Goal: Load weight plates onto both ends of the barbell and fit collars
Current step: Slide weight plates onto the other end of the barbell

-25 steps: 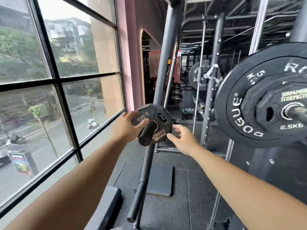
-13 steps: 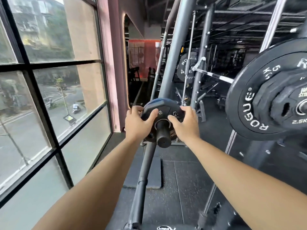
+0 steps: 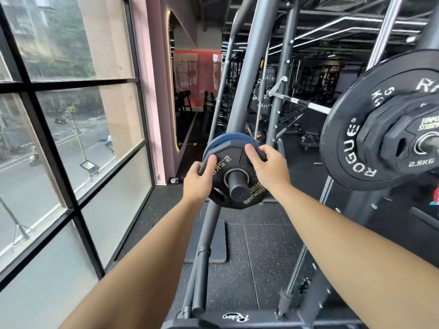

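Observation:
A small black 2.5 kg plate (image 3: 228, 162) sits on the barbell sleeve (image 3: 238, 188), whose dark round end pokes through its hole toward me. A blue plate (image 3: 231, 138) stands just behind it on the same sleeve. My left hand (image 3: 199, 183) grips the black plate's left rim. My right hand (image 3: 268, 167) holds its upper right rim, fingers curled over the edge. No collar is visible on this sleeve.
A big black Rogue plate (image 3: 351, 148) with a 2.5 kg plate on it hangs on a bar at the right. Grey rack uprights (image 3: 251, 74) rise behind the sleeve. A tall window (image 3: 71, 138) runs along the left. Black rubber floor (image 3: 256, 257) lies below.
A second ago only my left hand held the 2.5 kg plate at the sleeve's tip. Both hands now grip it, and it has slid further on, up against the blue plate.

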